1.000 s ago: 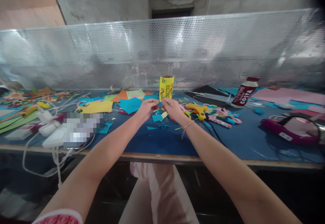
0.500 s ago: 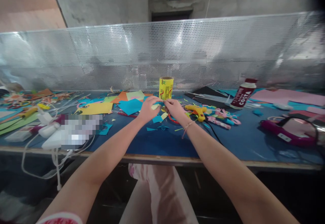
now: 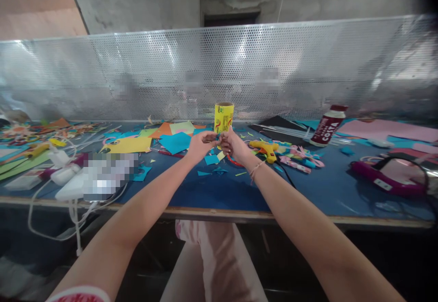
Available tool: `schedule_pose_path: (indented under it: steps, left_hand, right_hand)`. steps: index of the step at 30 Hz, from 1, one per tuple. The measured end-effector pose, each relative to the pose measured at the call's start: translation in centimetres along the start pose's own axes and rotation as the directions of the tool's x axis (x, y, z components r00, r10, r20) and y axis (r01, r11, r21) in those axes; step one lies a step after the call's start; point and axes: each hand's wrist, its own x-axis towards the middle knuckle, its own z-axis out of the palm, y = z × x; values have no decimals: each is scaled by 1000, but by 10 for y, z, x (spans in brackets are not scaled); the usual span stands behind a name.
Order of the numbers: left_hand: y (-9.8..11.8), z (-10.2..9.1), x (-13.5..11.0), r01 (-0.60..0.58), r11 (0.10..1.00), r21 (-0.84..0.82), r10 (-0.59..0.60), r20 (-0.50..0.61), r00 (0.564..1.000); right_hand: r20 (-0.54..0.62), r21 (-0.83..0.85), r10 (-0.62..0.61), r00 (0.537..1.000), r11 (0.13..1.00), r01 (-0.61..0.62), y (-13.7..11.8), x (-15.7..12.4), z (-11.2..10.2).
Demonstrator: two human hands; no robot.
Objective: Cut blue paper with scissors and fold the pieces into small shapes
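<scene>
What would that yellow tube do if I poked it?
The yellow tube would probably tip if poked near its top, since it stands upright and taller than wide. It's likely light, as its top looks hollow. Knocked over, its round sides might let it roll.

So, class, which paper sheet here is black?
The black sheet behind the yellow glue gun near the right hand; others, like the big pink sheet, are lighter.

Yellow printed tube (image 3: pixel 224 116), maroon bottle (image 3: pixel 327 126), blue tabletop (image 3: pixel 219 192)

Bench (image 3: pixel 208 196): smooth top, wooden-looking front edge; blue sheet (image 3: pixel 175 143) toward far edge: matt paper; screen (image 3: pixel 219 60): shiny perforated metal
</scene>
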Motion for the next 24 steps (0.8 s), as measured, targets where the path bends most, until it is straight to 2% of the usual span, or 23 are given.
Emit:
schedule_pose_path:
  steps: [7,10,12,14,19,24]
  left_hand:
    - [0,-1,3,133,967,-215,-144,-38,989]
    - [-1,0,4,162,920,-356,-188,-40,981]
    - [-1,1,4,171,883,-437,-203,-25,979]
    - [-1,1,4,177,854,-489,-211,-15,977]
    - [0,0,3,201,817,-541,-219,31,975]
    - [-3,0,1,244,829,-504,-244,67,967]
  right_hand:
    - [41,-135,-59,997,989,64,7,3,-1]
    - [-59,-268,-173,983,951,151,6,3,-2]
    - [-153,-407,-281,948,891,198,5,2,-2]
    - [-200,-508,-346,917,837,205,4,1,-3]
    - [-164,-570,-315,935,804,171,-1,-3,1]
    - [-129,-608,-399,908,755,246,-3,-6,5]
